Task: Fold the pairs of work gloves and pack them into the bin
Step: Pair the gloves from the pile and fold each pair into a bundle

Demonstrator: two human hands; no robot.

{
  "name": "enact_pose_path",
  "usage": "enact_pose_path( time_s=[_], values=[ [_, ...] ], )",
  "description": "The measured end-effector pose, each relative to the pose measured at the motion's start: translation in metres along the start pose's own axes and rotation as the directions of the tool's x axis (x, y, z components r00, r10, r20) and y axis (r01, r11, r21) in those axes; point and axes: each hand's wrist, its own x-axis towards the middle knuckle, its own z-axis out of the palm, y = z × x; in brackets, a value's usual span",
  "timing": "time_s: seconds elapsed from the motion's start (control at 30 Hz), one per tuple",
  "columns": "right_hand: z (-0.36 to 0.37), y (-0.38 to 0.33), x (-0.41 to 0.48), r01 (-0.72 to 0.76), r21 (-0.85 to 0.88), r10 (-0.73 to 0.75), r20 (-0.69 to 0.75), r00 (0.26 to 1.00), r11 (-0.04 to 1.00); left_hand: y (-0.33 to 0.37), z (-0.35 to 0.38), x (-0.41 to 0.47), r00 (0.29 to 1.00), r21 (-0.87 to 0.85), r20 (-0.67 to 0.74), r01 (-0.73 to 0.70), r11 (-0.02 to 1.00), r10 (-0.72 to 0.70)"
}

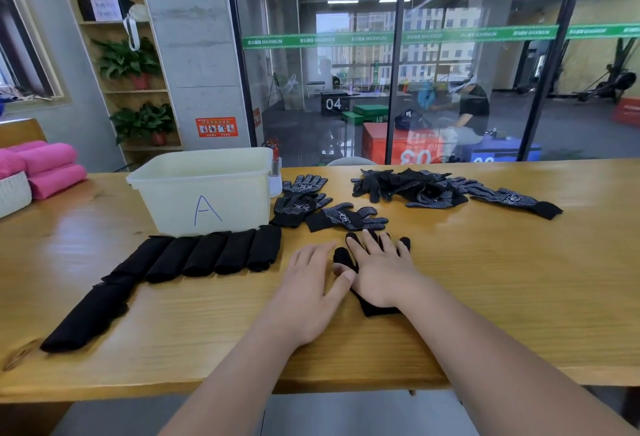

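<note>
A black glove (376, 309) is pressed flat on the bench (485, 279) under the right hand (381, 273), whose fingers are held straight and spread, with nothing gripped. The left hand (311, 292) is laid flat just beside it, fingers straight, its thumb touching the glove's edge. A row of folded pairs (207, 253) is lined up against the front of the bin (207, 189), which is marked "A". Another roll (86, 318) is laid nearer the bench edge, to the left. Loose gloves (311, 205) are spread just right of the bin, and a heap (426, 188) is seen farther right.
</note>
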Motion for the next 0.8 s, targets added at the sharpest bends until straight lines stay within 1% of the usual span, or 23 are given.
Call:
enact_pose_path(
  time_s=[0.1,0.17,0.23,0.3,0.33,0.37,0.4,0.43,0.5,0.53,0.6,0.67,0.73,0.8],
  values=[
    [0.006,-0.005,-0.014,0.013,0.009,-0.013,-0.022,1.000,1.000,-0.002,0.001,0.001,1.000,0.011,-0.014,-0.008,1.000,0.008],
    [0.010,-0.007,-0.021,0.035,0.077,-0.030,-0.067,0.997,0.996,-0.003,0.002,0.001,1.000,0.026,-0.018,-0.018,0.999,0.019],
    [0.010,-0.004,-0.025,0.071,0.235,-0.026,-0.188,0.982,0.969,-0.003,0.001,0.000,0.999,0.029,-0.022,-0.030,0.999,0.031],
    [0.005,0.004,-0.030,0.083,0.397,0.067,-0.349,0.935,0.914,-0.001,-0.001,-0.001,0.999,0.035,-0.005,-0.033,0.999,0.033],
    [0.004,0.010,-0.034,0.061,0.418,0.123,-0.400,0.908,0.907,-0.001,-0.001,-0.001,0.999,0.050,0.014,-0.036,0.998,0.035],
    [0.004,0.015,-0.038,0.019,0.390,0.155,-0.409,0.899,0.921,0.000,-0.001,0.000,0.998,0.077,0.037,-0.045,0.996,0.042],
    [0.004,0.020,-0.042,-0.024,0.332,0.155,-0.375,0.914,0.943,0.000,-0.001,0.000,0.997,0.113,0.061,-0.057,0.992,0.051],
    [0.007,0.024,-0.044,-0.045,0.270,0.130,-0.306,0.943,0.962,0.000,0.001,0.000,0.995,0.154,0.084,-0.067,0.986,0.054],
    [0.009,0.033,-0.047,-0.013,0.214,0.053,-0.181,0.982,0.977,0.001,0.003,0.000,0.991,0.225,0.124,-0.070,0.972,0.043],
    [0.008,0.037,-0.049,0.025,0.230,0.013,-0.164,0.986,0.973,0.001,0.004,0.000,0.990,0.245,0.134,-0.070,0.967,0.038],
    [0.003,0.046,-0.056,0.112,0.285,-0.059,-0.189,0.980,0.952,0.001,0.004,0.000,0.989,0.258,0.146,-0.070,0.964,0.033],
    [0.002,0.055,-0.065,0.173,0.254,-0.119,-0.214,0.970,0.952,0.002,0.004,0.000,0.985,0.261,0.171,-0.065,0.963,0.021],
    [0.007,0.060,-0.072,0.178,0.170,-0.143,-0.200,0.969,0.969,0.004,0.003,0.000,0.980,0.286,0.199,-0.060,0.956,0.002],
    [0.013,0.061,-0.074,0.171,0.158,-0.130,-0.241,0.962,0.973,0.006,0.004,0.000,0.978,0.314,0.211,-0.061,0.948,-0.006]
  ],
)
